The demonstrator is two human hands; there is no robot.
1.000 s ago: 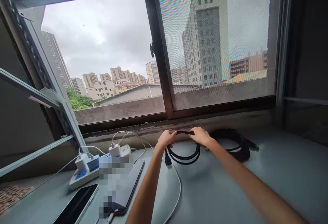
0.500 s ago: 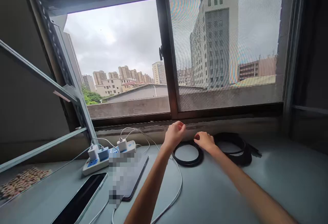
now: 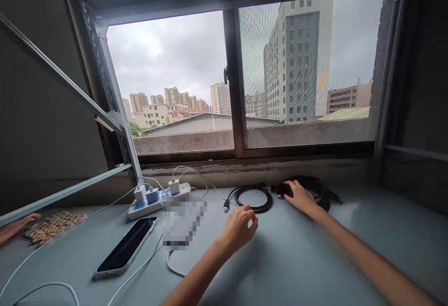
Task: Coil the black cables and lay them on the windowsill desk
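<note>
A small coil of black cable (image 3: 252, 198) lies flat on the grey table (image 3: 297, 259) near the window sill, with nothing touching it. My left hand (image 3: 239, 226) hovers just in front of that coil, fingers loosely curled and holding nothing. My right hand (image 3: 299, 195) reaches to the right and rests on the edge of a second, larger bundle of black cable (image 3: 317, 187), fingers laid over it. Whether it grips the bundle is unclear.
A white power strip (image 3: 158, 198) with chargers sits at the back left, white cables trailing from it. A phone (image 3: 126, 250) lies screen-up at front left beside a blurred patch. A metal shelf frame (image 3: 66, 193) stands left. Another person's hand (image 3: 16, 226) shows at the far left edge.
Both hands set the small black coil down on the table and let go. My left hand drew back toward me; my right hand moved right onto the larger bundle.
</note>
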